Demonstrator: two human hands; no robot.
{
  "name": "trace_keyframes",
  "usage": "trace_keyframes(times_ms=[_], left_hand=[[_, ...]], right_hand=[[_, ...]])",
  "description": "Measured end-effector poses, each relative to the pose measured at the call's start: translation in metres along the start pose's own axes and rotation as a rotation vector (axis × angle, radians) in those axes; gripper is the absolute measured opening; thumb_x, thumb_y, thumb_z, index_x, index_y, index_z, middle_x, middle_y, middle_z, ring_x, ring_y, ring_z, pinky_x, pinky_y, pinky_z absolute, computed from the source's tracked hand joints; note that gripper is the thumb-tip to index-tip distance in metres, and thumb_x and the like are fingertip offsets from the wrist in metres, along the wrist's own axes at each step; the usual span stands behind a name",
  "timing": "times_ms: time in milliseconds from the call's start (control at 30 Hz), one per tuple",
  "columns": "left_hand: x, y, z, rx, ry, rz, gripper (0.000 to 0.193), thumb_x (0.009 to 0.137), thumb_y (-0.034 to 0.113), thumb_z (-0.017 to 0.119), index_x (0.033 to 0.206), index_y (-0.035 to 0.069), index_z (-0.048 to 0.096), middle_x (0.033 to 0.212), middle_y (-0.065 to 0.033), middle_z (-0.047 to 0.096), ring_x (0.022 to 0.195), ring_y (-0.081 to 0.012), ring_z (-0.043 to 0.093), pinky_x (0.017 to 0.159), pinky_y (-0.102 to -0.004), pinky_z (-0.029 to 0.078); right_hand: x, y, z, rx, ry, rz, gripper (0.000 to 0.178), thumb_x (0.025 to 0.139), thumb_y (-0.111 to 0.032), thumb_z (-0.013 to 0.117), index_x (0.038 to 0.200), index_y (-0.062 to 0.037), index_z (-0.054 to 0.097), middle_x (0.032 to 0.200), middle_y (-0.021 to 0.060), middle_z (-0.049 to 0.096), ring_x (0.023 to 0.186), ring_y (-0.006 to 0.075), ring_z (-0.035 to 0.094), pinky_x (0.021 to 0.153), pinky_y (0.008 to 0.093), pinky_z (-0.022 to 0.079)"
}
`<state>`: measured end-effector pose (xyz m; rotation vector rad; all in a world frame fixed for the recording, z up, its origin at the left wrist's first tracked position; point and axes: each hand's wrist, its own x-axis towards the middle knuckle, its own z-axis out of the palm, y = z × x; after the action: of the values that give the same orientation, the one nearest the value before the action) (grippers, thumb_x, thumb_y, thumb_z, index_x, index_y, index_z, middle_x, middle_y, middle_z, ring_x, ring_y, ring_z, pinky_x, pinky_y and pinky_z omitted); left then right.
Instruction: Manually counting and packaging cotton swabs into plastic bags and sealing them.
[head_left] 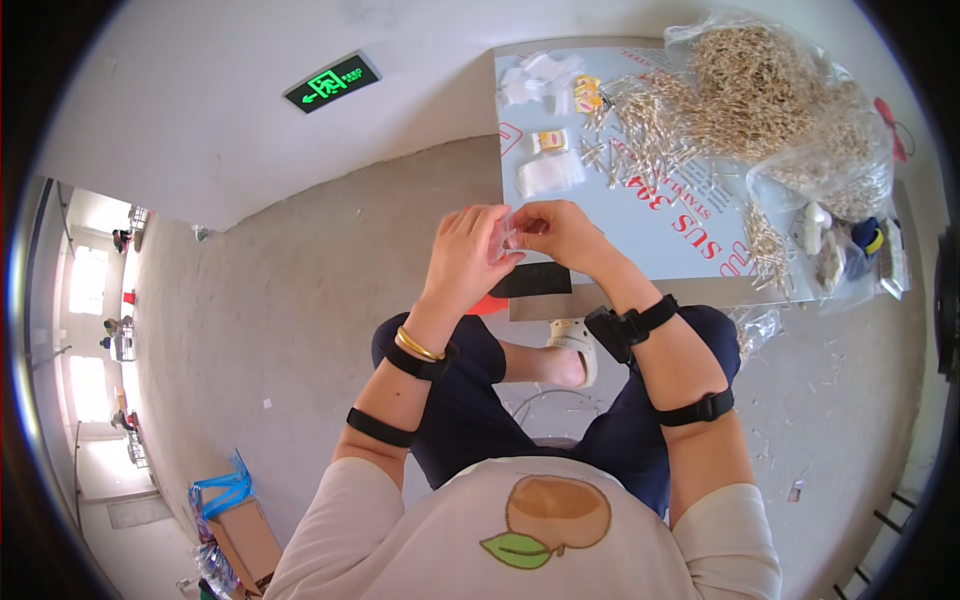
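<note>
My left hand (462, 258) and my right hand (562, 232) meet in front of the near left corner of the table. Between them is a small clear plastic bag (504, 236). The fingers of my left hand close round one side of it. My right thumb and fingertips pinch the other side, and what else they may hold is too small to make out. On the table beyond lie a stack of clear plastic bags (552, 174), a small yellow-and-white packet (548, 141) and loose small thin metallic sticks (640, 125).
A large plastic bag heaped with brownish sticks (750, 85) fills the table's far right. Film-covered metal forms the tabletop (610, 230). More clear bags (535, 78) lie at the far left. A cardboard box (248, 540) stands on the floor (280, 370) at lower left.
</note>
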<state>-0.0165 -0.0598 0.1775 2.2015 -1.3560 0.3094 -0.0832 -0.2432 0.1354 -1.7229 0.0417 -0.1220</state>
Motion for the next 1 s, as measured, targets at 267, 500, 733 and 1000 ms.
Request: trace_keyframes(times_ms=[267,500,733,1000], left_hand=[[-0.017,-0.026,0.006,-0.062,-0.033,-0.065,0.046,0.077,0.012,0.082,0.118,0.011,0.061,0.105,-0.0083,0.067,0.099,-0.0309,0.066,0.092,-0.043,0.051],[-0.074,-0.123,0.051,0.092,-0.438,-0.093,0.048,0.076,0.011,0.081,0.119,0.012,0.062,0.109,-0.0106,0.068,0.107,-0.0321,0.066,0.093,-0.0442,0.049],[-0.079,-0.148,0.085,0.146,-0.683,-0.009,0.053,0.075,0.012,0.083,0.122,0.013,0.059,0.111,-0.0114,0.067,0.106,-0.0334,0.066,0.094,-0.0461,0.05],[-0.087,-0.128,0.11,0.137,-0.814,-0.116,0.054,0.078,0.013,0.084,0.123,0.012,0.056,0.114,-0.0136,0.067,0.11,-0.0363,0.066,0.091,-0.0474,0.054]], right_hand=[[-0.001,-0.001,-0.002,-0.057,-0.007,-0.025,0.016,0.091,-0.007,0.072,0.104,0.001,0.076,0.087,0.0115,0.075,0.079,0.0175,0.068,0.076,0.0324,0.055],[-0.001,-0.004,-0.014,-0.071,0.077,0.059,0.017,0.097,-0.011,0.066,0.104,0.0022,0.073,0.078,0.0064,0.068,0.071,0.0131,0.061,0.069,0.0307,0.05],[-0.008,-0.007,-0.029,-0.106,0.055,0.125,0.02,0.102,-0.015,0.063,0.108,0.0019,0.073,0.085,0.0018,0.069,0.076,0.0081,0.058,0.072,0.0261,0.049],[-0.002,-0.004,-0.041,-0.076,0.075,0.137,0.022,0.101,-0.017,0.063,0.104,0.003,0.072,0.083,0.0028,0.069,0.075,0.0087,0.058,0.071,0.0266,0.048]])
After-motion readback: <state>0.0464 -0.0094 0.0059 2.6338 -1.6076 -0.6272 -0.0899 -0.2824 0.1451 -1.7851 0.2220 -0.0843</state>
